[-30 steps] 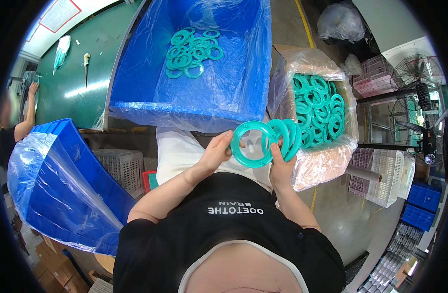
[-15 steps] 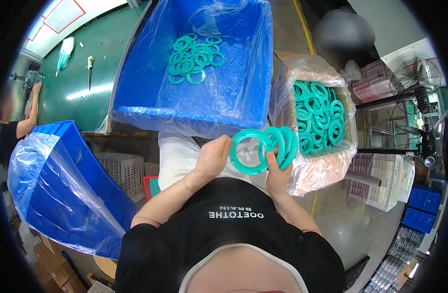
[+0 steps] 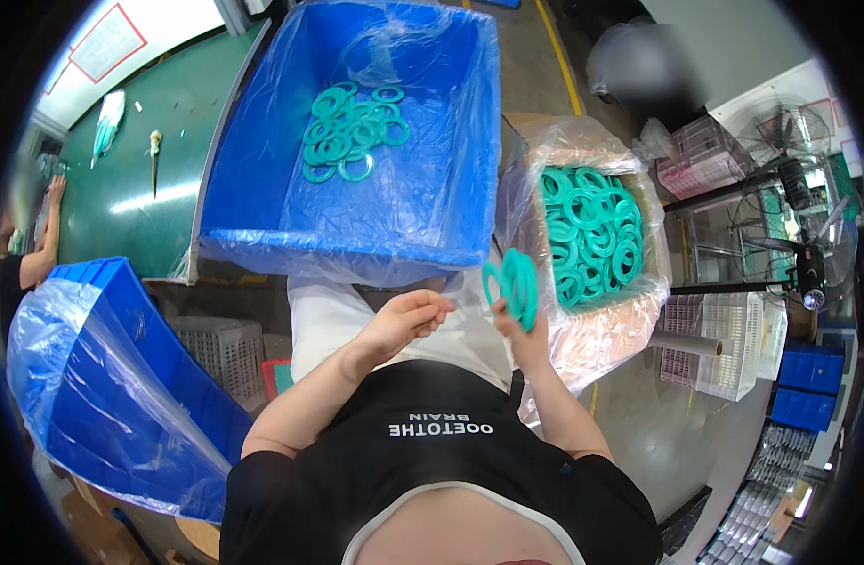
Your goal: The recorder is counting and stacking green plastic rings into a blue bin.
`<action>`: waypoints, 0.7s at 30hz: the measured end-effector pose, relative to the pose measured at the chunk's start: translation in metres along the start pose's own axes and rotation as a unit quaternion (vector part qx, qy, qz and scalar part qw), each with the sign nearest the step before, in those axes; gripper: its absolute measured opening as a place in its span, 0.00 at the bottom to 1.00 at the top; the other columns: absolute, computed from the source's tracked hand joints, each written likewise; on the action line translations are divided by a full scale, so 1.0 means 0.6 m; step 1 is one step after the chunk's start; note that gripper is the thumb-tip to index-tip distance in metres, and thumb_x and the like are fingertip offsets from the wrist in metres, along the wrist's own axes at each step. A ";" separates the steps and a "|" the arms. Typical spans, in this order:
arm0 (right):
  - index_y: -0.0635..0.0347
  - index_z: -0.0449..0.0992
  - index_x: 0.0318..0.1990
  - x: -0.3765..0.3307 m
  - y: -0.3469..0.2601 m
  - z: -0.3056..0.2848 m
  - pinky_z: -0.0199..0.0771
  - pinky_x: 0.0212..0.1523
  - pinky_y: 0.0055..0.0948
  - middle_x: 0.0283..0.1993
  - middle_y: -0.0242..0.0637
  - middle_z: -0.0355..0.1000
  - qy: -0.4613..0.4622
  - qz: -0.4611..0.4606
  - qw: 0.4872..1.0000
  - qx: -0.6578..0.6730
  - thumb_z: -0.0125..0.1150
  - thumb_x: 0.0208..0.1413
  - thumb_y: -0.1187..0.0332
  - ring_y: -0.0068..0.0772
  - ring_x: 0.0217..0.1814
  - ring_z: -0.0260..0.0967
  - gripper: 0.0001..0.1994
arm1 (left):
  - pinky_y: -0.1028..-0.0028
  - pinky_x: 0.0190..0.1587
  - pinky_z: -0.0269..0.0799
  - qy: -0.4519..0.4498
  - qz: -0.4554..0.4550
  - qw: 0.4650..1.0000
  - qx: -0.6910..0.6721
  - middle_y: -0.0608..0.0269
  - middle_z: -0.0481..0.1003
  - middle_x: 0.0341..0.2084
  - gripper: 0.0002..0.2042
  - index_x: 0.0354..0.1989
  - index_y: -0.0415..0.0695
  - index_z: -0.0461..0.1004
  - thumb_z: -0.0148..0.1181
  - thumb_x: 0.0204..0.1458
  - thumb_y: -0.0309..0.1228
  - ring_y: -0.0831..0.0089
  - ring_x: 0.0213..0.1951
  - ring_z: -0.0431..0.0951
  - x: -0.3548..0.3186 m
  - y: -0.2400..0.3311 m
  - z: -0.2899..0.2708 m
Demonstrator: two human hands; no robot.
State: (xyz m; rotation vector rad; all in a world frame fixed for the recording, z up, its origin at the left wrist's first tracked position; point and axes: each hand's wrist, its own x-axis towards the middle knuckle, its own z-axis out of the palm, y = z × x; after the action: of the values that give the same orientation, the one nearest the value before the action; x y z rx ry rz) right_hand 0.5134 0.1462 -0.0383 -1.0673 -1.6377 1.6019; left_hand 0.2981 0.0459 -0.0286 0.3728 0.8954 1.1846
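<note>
My right hand (image 3: 524, 334) grips several green plastic rings (image 3: 521, 282), bunched together nearly edge-on, beside the lined carton. Its thumb shows at the lower end of the bunch. To the left, over my lap, my left hand (image 3: 408, 325) is empty, with its fingers loosely bent and partly apart. Beyond my hands stands a large blue bin (image 3: 347, 247) lined with clear film, with a loose pile of green rings (image 3: 338, 137) on its bottom. A carton (image 3: 597, 344) lined with clear film, at right, is filled with more green rings (image 3: 592, 226).
A green-topped table (image 3: 187, 141) at left bears a thin tool with a pale handle (image 3: 155, 151). Another film-lined blue bin (image 3: 130, 377) leans at lower left. A person's arm (image 3: 46, 235) rests at the table's far left. A fan (image 3: 794, 188) and plastic crates (image 3: 719, 339) stand at right.
My left hand has come away from the rings and is empty. The rings in my right hand, spread out before, are now bunched and turned edge-on.
</note>
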 end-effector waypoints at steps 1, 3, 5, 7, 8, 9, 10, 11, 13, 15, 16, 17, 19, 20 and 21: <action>0.61 0.70 0.37 0.003 -0.026 0.006 0.62 0.37 0.29 0.23 0.28 0.63 -0.006 0.003 1.000 0.002 0.67 0.49 0.54 0.23 0.28 0.62 0.20 | 0.82 0.30 0.58 -0.008 0.005 0.999 0.036 0.73 0.66 0.26 0.12 0.44 0.40 0.71 0.44 0.62 0.35 0.83 0.27 0.61 0.003 0.004 0.002; 0.59 0.72 0.34 0.018 -0.070 0.014 0.57 0.45 0.37 0.23 0.30 0.65 -0.201 -0.298 0.866 -0.347 0.72 0.38 0.52 0.30 0.28 0.65 0.23 | 0.82 0.29 0.56 0.000 -0.010 1.000 -0.002 0.74 0.64 0.24 0.14 0.45 0.39 0.71 0.44 0.63 0.35 0.84 0.26 0.59 0.004 0.009 0.002; 0.57 0.71 0.31 0.015 -0.067 0.030 0.53 0.47 0.41 0.23 0.30 0.67 -0.214 -0.319 0.850 -0.360 0.72 0.37 0.51 0.31 0.27 0.65 0.22 | 0.82 0.25 0.51 0.000 -0.036 0.999 -0.032 0.76 0.58 0.21 0.16 0.42 0.40 0.72 0.41 0.63 0.38 0.85 0.23 0.54 0.000 0.015 0.004; 0.54 0.70 0.26 0.013 -0.062 0.038 0.50 0.49 0.42 0.23 0.28 0.67 -0.222 -0.339 0.833 -0.376 0.72 0.37 0.48 0.31 0.27 0.65 0.22 | 0.82 0.24 0.49 0.000 -0.041 0.999 -0.005 0.76 0.58 0.21 0.15 0.40 0.40 0.72 0.41 0.62 0.38 0.85 0.22 0.54 -0.001 0.009 -0.003; 0.54 0.70 0.26 0.011 -0.058 0.041 0.50 0.49 0.42 0.23 0.28 0.67 -0.225 -0.340 0.833 -0.375 0.72 0.37 0.48 0.31 0.27 0.65 0.22 | 0.83 0.23 0.48 -0.004 -0.048 0.999 0.024 0.76 0.58 0.20 0.15 0.38 0.41 0.72 0.42 0.62 0.38 0.86 0.21 0.53 -0.001 0.006 -0.005; 0.54 0.70 0.26 0.008 -0.052 0.043 0.50 0.49 0.43 0.23 0.27 0.67 -0.204 -0.330 0.860 -0.331 0.71 0.37 0.47 0.32 0.26 0.65 0.22 | 0.83 0.23 0.48 -0.003 -0.048 0.999 0.023 0.76 0.58 0.20 0.15 0.38 0.41 0.72 0.42 0.62 0.38 0.86 0.21 0.53 -0.005 0.008 -0.004; 0.54 0.69 0.25 0.005 -0.049 0.044 0.50 0.50 0.44 0.23 0.27 0.67 -0.182 -0.319 0.884 -0.287 0.70 0.38 0.46 0.32 0.26 0.64 0.23 | 0.83 0.22 0.47 -0.010 -0.060 0.998 -0.007 0.76 0.58 0.20 0.13 0.37 0.42 0.72 0.43 0.61 0.37 0.86 0.21 0.52 -0.012 0.011 -0.001; 0.54 0.69 0.25 0.006 -0.048 0.040 0.50 0.50 0.44 0.23 0.27 0.67 -0.183 -0.319 0.884 -0.288 0.70 0.38 0.46 0.32 0.26 0.64 0.23 | 0.83 0.21 0.46 -0.017 -0.072 0.997 -0.037 0.76 0.57 0.20 0.12 0.35 0.43 0.72 0.43 0.60 0.36 0.86 0.20 0.51 -0.016 0.013 -0.001; 0.55 0.68 0.28 0.007 -0.047 0.032 0.55 0.47 0.39 0.24 0.29 0.67 -0.182 -0.350 0.871 -0.293 0.66 0.46 0.47 0.30 0.27 0.64 0.21 | 0.83 0.22 0.47 -0.010 -0.073 0.997 -0.033 0.76 0.59 0.20 0.11 0.36 0.43 0.72 0.44 0.59 0.34 0.86 0.21 0.53 -0.022 0.010 -0.006; 0.55 0.69 0.29 -0.004 -0.043 0.039 0.55 0.48 0.40 0.26 0.29 0.69 -0.155 -0.289 0.926 -0.187 0.64 0.49 0.52 0.30 0.28 0.66 0.17 | 0.83 0.23 0.49 -0.003 -0.075 0.997 -0.028 0.75 0.60 0.20 0.10 0.36 0.43 0.72 0.45 0.58 0.33 0.86 0.21 0.54 -0.024 0.007 -0.003; 0.54 0.69 0.31 -0.007 -0.044 0.042 0.54 0.48 0.41 0.29 0.29 0.71 -0.125 -0.224 0.963 -0.077 0.63 0.52 0.57 0.30 0.29 0.67 0.13 | 0.82 0.24 0.51 0.049 -0.039 0.997 0.053 0.75 0.62 0.21 0.10 0.36 0.42 0.73 0.45 0.58 0.33 0.86 0.22 0.56 -0.024 0.005 0.005; 0.54 0.69 0.31 -0.007 -0.048 0.040 0.54 0.48 0.41 0.29 0.29 0.71 -0.125 -0.224 0.964 -0.077 0.63 0.52 0.57 0.30 0.29 0.67 0.13 | 0.82 0.25 0.53 0.100 -0.003 0.986 0.134 0.74 0.64 0.22 0.10 0.37 0.42 0.73 0.46 0.58 0.32 0.86 0.23 0.57 -0.024 0.004 0.008; 0.58 0.68 0.30 0.000 -0.087 0.041 0.62 0.41 0.32 0.28 0.32 0.69 0.024 -0.272 0.960 0.056 0.57 0.57 0.66 0.26 0.29 0.66 0.08 | 0.82 0.27 0.55 0.118 0.027 0.981 0.149 0.74 0.65 0.22 0.10 0.37 0.41 0.73 0.46 0.58 0.32 0.86 0.24 0.59 -0.022 0.005 0.007; 0.58 0.68 0.30 0.004 -0.098 0.037 0.62 0.41 0.32 0.28 0.32 0.69 0.025 -0.271 0.961 0.057 0.57 0.57 0.66 0.26 0.29 0.66 0.08 | 0.81 0.28 0.56 0.135 0.058 0.976 0.163 0.74 0.66 0.23 0.10 0.37 0.41 0.74 0.47 0.58 0.32 0.86 0.25 0.60 -0.021 0.005 0.005; 0.59 0.67 0.29 0.011 -0.110 0.028 0.63 0.37 0.28 0.27 0.33 0.69 0.057 -0.238 0.968 0.055 0.56 0.57 0.69 0.25 0.30 0.65 0.07 | 0.81 0.29 0.57 0.118 0.071 0.981 0.137 0.74 0.66 0.23 0.10 0.37 0.41 0.75 0.48 0.59 0.32 0.85 0.26 0.60 -0.018 0.006 -0.001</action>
State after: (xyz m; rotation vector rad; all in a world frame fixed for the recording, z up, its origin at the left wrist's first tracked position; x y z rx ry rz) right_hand 0.4871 0.1472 0.0248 -0.6312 -1.5604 1.2701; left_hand 0.2945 0.0374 -0.0224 0.5334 1.2626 1.2554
